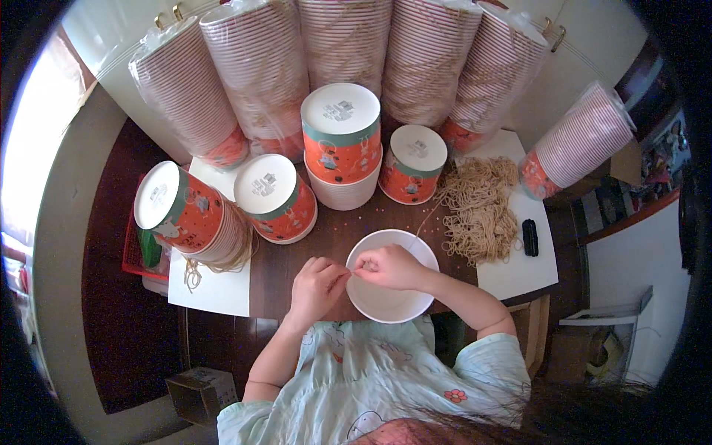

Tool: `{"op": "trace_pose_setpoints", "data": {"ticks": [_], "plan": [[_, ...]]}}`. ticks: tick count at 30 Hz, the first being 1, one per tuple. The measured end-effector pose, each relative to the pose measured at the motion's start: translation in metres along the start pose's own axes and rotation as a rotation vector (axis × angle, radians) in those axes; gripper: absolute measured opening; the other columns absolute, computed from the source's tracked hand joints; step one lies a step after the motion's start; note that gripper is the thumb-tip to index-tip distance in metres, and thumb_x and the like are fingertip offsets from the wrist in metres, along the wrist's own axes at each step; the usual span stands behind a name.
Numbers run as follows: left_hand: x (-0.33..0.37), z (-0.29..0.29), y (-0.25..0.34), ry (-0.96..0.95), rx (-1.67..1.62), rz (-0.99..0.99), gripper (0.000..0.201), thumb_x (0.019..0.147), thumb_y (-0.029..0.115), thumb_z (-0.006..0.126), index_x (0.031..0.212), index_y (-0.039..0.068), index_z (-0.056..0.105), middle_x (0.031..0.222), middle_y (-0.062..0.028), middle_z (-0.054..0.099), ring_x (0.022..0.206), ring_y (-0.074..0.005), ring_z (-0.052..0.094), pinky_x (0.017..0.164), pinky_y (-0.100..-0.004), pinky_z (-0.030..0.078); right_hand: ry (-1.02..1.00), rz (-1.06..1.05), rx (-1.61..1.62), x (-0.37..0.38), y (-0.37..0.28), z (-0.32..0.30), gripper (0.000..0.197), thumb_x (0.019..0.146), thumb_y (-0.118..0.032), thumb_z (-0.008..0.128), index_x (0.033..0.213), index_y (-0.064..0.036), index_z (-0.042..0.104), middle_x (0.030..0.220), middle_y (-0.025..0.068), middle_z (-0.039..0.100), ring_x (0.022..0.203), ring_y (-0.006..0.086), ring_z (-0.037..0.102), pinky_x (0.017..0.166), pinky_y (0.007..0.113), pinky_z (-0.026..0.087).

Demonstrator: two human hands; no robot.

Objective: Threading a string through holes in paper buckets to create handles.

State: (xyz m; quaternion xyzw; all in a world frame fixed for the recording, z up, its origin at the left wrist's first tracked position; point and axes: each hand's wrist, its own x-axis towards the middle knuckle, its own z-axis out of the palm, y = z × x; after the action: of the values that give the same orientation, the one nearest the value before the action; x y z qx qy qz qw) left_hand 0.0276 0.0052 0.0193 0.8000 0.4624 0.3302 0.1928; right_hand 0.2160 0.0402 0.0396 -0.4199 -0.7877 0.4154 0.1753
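Overall, the largest thing is the brown surface with pale side panels, and the open white tub sits at its near edge. Beyond the tub stand 5 tall, plastic-wrapped stacks of tubs; 1 more wrapped stack is far to its right. Between the tub and the 5 stacks, 4 orange upturned tubs show white bases and green bands. A tangled heap of tan twine lies to the tub's right, slightly beyond it. The right hand is over the tub, the left hand at its left rim; both are pinched narrow, fingertips meeting, and I cannot tell what is between them. A small black object lies right of the tub, past the heap. Thinnest is 1 strand running from the heap to the tub's far rim.
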Motion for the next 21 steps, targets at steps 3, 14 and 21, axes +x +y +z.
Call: {"op": "trace_pose_setpoints", "data": {"ticks": [3, 14, 21], "plan": [[-0.001, 0.011, -0.004, 0.077, -0.004, -0.024, 0.011, 0.079, 0.004, 0.056, 0.089, 0.000, 0.059, 0.077, -0.0089, 0.061, 0.072, -0.0120, 0.058, 0.063, -0.0245, 0.046, -0.009, 0.072, -0.080, 0.005, 0.008, 0.006, 0.016, 0.075, -0.023, 0.055, 0.081, -0.0108, 0.063, 0.074, 0.0097, 0.063, 0.068, 0.0280, 0.060, 0.062, 0.038, 0.047], [-0.017, 0.042, -0.027, 0.040, -0.573, -0.427, 0.016, 0.082, 0.005, 0.051, 0.094, -0.002, 0.058, 0.071, -0.0091, 0.061, 0.064, -0.0078, 0.056, 0.056, -0.0221, 0.044, 0.012, 0.060, -0.156, 0.009, 0.021, 0.014, 0.015, 0.073, -0.024, 0.055, 0.078, -0.0110, 0.062, 0.072, 0.0093, 0.062, 0.068, 0.0278, 0.061, 0.062, 0.039, 0.048], [-0.019, 0.043, -0.029, 0.036, -0.606, -0.433, 0.017, 0.082, 0.006, 0.051, 0.094, -0.002, 0.058, 0.072, -0.0083, 0.061, 0.064, -0.0077, 0.056, 0.056, -0.0219, 0.045, 0.007, 0.090, -0.194, 0.010, 0.018, 0.012, 0.016, 0.073, -0.024, 0.055, 0.077, -0.0106, 0.062, 0.071, 0.0108, 0.062, 0.067, 0.0289, 0.061, 0.062, 0.040, 0.048]]}}
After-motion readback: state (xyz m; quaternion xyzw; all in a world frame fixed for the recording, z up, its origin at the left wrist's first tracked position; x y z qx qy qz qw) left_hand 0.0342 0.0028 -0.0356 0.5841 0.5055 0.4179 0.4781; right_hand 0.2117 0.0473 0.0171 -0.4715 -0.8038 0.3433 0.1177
